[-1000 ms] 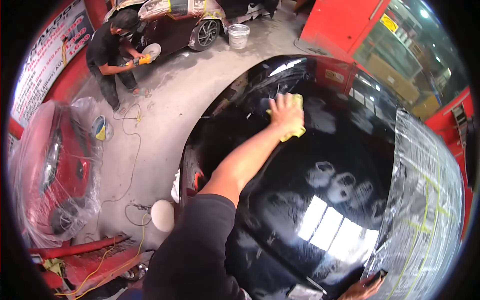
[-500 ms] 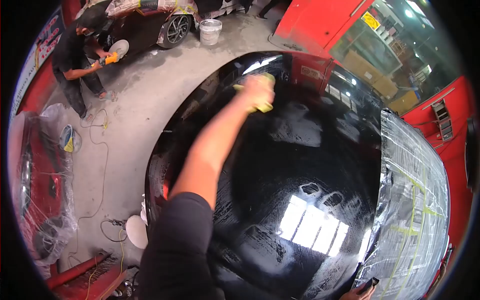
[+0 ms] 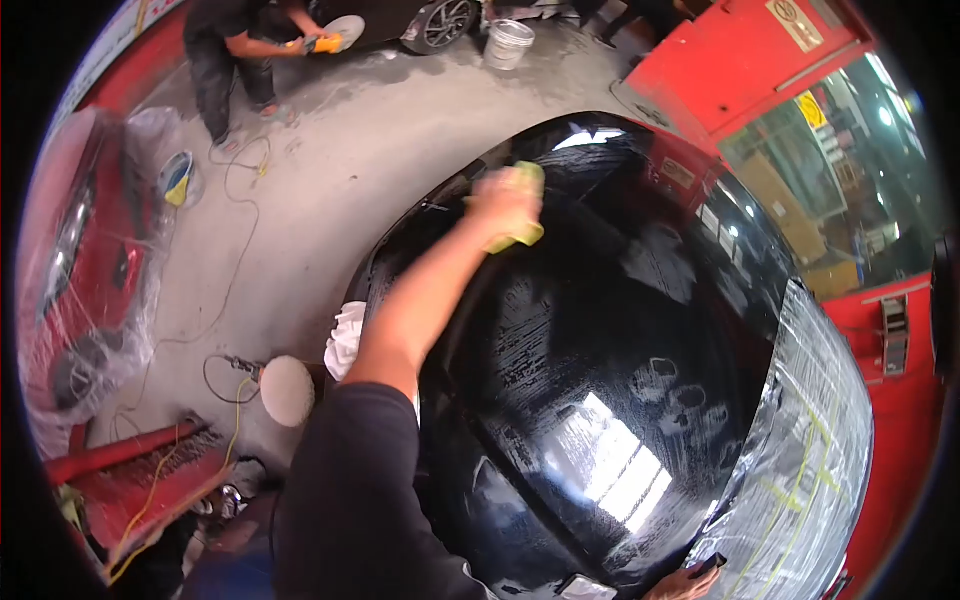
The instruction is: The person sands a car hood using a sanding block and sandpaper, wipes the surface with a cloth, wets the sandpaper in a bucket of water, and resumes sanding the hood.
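Left hand [image 3: 505, 205]: blurred, holding a yellow cloth [image 3: 524, 235] on the far part of the black car panel [image 3: 620, 310].
Right hand [image 3: 683, 582]: at the near edge of the panel, fingers narrowed around a small dark object [image 3: 712, 563].
Panel: beneath the left hand and ahead of the right, glossy, with hazy smears and a bright window reflection between the hands.
Plastic sheeting [image 3: 800, 470]: just beyond the right hand, crossed by yellow-green tape.
Pale bucket [image 3: 509, 46]: on the floor, well beyond the left hand; contents cannot be told.
Smaller bucket [image 3: 188, 188]: well to the left of the left hand, near the wrapped red car part [image 3: 85, 240]; yellow shows on it, but whether inside or on the wall is unclear.
Yellow label [image 3: 811, 109]: on the glass [image 3: 860, 170], right of and beyond the left hand; wording too small.
Door sign [image 3: 795, 24]: on the red door [image 3: 710, 75], farther off; lettering illegible.
Banner [image 3: 150, 12]: far left, red letters cut off by the view's edge, unreadable.
Co-worker [image 3: 225, 75]: beyond the left hand, to its left, holding an orange tool [image 3: 325, 44] with a pale disc [image 3: 347, 35].
White crumpled cloth [image 3: 346, 340]: beside the left forearm.
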A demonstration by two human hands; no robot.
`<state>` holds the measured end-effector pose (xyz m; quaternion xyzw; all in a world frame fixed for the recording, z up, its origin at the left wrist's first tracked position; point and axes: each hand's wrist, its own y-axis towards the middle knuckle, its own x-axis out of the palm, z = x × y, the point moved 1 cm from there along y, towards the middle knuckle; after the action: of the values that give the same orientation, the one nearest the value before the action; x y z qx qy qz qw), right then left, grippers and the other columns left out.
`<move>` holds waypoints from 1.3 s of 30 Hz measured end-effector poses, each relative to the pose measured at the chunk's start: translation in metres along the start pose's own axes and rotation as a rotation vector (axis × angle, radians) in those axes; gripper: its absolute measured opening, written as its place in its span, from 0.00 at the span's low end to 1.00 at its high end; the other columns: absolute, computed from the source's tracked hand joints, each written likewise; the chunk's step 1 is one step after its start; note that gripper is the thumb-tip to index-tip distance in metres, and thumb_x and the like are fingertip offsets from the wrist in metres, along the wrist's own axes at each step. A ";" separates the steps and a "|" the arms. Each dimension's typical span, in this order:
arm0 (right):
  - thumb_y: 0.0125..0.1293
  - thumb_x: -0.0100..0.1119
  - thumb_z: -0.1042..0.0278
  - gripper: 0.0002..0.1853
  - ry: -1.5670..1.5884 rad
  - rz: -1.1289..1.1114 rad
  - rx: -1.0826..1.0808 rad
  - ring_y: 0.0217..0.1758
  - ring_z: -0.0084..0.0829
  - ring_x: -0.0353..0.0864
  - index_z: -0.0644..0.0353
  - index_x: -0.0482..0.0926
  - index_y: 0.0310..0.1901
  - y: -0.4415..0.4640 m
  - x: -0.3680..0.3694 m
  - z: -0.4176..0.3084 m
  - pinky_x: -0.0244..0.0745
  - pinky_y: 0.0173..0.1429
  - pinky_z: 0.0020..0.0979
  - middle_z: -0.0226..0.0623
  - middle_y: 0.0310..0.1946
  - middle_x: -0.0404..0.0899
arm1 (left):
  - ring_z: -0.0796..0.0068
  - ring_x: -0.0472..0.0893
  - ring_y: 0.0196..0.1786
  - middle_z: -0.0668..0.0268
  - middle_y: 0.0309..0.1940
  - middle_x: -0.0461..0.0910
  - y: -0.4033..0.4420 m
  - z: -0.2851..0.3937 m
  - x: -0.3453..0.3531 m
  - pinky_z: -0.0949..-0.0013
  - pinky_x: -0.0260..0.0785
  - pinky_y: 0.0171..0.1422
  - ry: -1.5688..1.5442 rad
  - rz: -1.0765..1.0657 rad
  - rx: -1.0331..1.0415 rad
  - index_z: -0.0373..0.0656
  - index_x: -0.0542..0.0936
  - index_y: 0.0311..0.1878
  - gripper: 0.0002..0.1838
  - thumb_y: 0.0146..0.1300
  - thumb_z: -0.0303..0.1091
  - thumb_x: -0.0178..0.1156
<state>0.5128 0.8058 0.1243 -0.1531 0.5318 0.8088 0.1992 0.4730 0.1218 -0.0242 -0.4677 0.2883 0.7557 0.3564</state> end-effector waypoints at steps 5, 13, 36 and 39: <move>0.74 0.62 0.63 0.14 -0.006 -0.054 -0.062 0.48 0.48 0.85 0.64 0.83 0.52 -0.001 0.002 0.002 0.81 0.53 0.47 0.45 0.46 0.85 | 0.43 0.61 0.77 0.49 0.77 0.60 -0.090 -0.104 0.031 0.48 0.55 0.80 -0.290 0.052 -0.418 0.50 0.68 0.75 0.30 0.74 0.50 0.44; 0.70 0.61 0.72 0.18 0.134 -0.063 0.031 0.62 0.47 0.80 0.62 0.80 0.60 -0.038 0.045 0.049 0.73 0.66 0.43 0.46 0.61 0.81 | 0.39 0.57 0.78 0.41 0.72 0.63 -0.197 -0.087 0.036 0.46 0.49 0.82 -0.095 0.288 -0.116 0.30 0.66 0.72 0.31 0.70 0.39 0.54; 0.68 0.67 0.73 0.16 0.672 0.165 0.823 0.48 0.29 0.80 0.64 0.79 0.55 -0.045 -0.018 0.025 0.74 0.56 0.29 0.37 0.46 0.81 | 0.48 0.64 0.74 0.49 0.68 0.71 -0.233 0.457 0.080 0.46 0.57 0.77 -0.223 0.057 1.231 0.32 0.75 0.65 0.29 0.65 0.41 0.54; 0.68 0.68 0.72 0.17 0.744 0.131 0.867 0.49 0.28 0.79 0.63 0.78 0.57 -0.049 -0.042 0.017 0.75 0.56 0.29 0.36 0.47 0.81 | 0.51 0.59 0.79 0.52 0.73 0.67 -0.338 0.484 0.083 0.46 0.51 0.80 -0.371 -0.047 1.304 0.34 0.72 0.69 0.31 0.66 0.40 0.55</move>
<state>0.5728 0.8323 0.1110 -0.2984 0.8575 0.4190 -0.0074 0.4775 0.7123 0.0569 -0.0259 0.6089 0.4871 0.6255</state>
